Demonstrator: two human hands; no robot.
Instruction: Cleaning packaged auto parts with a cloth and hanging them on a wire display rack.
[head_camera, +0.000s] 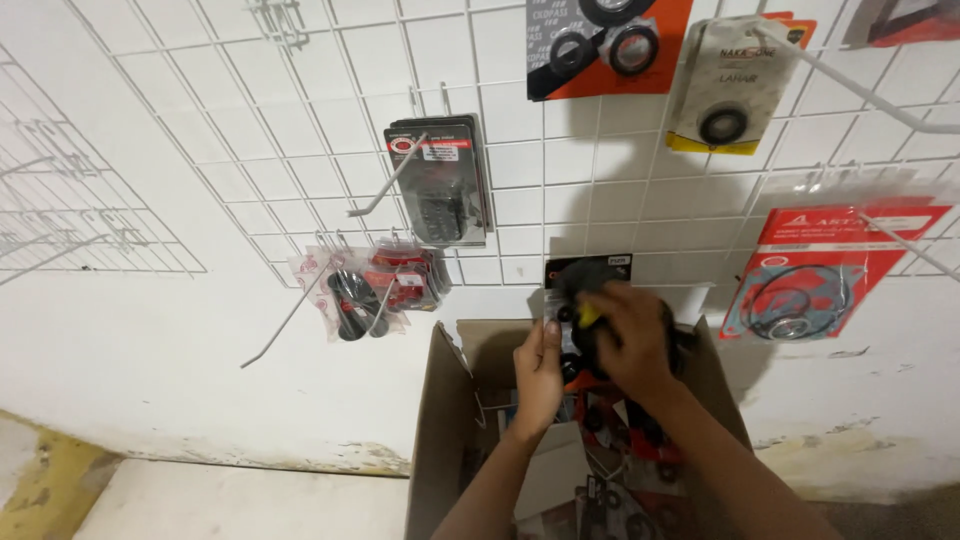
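Wire grid (300, 150) on white wall, packets hung on hooks. Left hand (539, 375) pinches left edge of black parts packet (583, 285), held over open cardboard box (440, 420); right hand (633, 337) fingers curled gripping its front.

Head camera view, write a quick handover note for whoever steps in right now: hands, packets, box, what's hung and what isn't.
Left hand: steadies the left edge of a clear packet of black rings, held up above the open cardboard box.
Right hand: grips the same packet from the front, against the white wire grid.
Done: several packets already hang on the grid's hooks, among them a red-carded ring set at right and a dark carded packet at centre.
Left: the held packet is not visibly on a hook; more packets lie in the box.
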